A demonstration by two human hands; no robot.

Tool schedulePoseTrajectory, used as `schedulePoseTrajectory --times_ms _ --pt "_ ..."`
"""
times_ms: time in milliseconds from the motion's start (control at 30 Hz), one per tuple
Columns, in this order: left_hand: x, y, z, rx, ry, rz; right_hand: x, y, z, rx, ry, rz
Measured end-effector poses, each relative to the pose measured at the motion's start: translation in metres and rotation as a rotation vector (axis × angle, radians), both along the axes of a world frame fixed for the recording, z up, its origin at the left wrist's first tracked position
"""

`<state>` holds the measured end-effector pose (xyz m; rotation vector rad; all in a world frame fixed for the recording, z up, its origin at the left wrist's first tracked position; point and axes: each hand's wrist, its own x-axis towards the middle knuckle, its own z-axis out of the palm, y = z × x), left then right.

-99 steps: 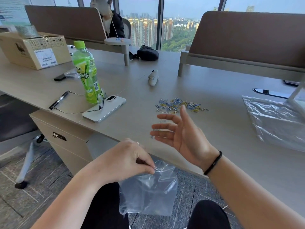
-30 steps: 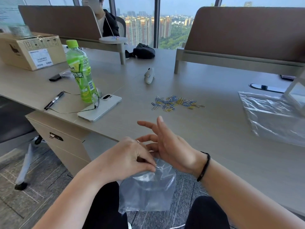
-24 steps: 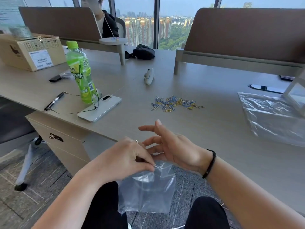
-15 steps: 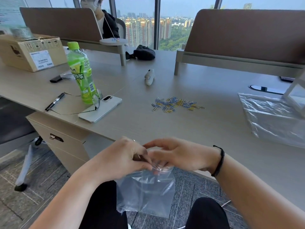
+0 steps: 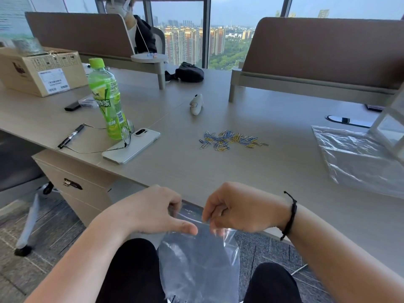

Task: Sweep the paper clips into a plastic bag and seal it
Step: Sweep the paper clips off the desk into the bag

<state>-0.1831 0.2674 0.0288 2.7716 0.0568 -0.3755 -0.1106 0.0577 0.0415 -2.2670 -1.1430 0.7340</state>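
Blue and yellow paper clips (image 5: 231, 139) lay unswept beyond the desk edge (image 5: 140, 182) while my left hand (image 5: 153, 209) and right hand (image 5: 238, 209) pinched the clear plastic bag's (image 5: 199, 265) mouth, nothing sealed.

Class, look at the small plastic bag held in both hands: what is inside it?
Nothing shows inside the bag; through it only dark floor and trousers appear. The paper clips lie on the desk. Its lower end is cut off by the frame.
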Motion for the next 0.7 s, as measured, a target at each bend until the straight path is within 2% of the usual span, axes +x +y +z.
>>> schedulePoseTrajectory --times_ms 133,367,533,700 --pt "-0.002 -0.002 0.001 0.134 0.059 0.025 -0.003 0.002 0.003 -0.025 -0.035 0.023" --pt "-0.008 -0.007 0.001 0.134 0.005 -0.067 -0.009 0.007 0.004 -0.038 -0.094 0.036" --pt "-0.007 -0.013 0.004 -0.078 -0.087 -0.185 -0.013 0.011 0.001 -0.018 -0.212 0.022" --pt "-0.003 -0.019 -0.001 -0.201 -0.157 -0.219 -0.011 0.010 -0.003 0.041 -0.164 0.015"
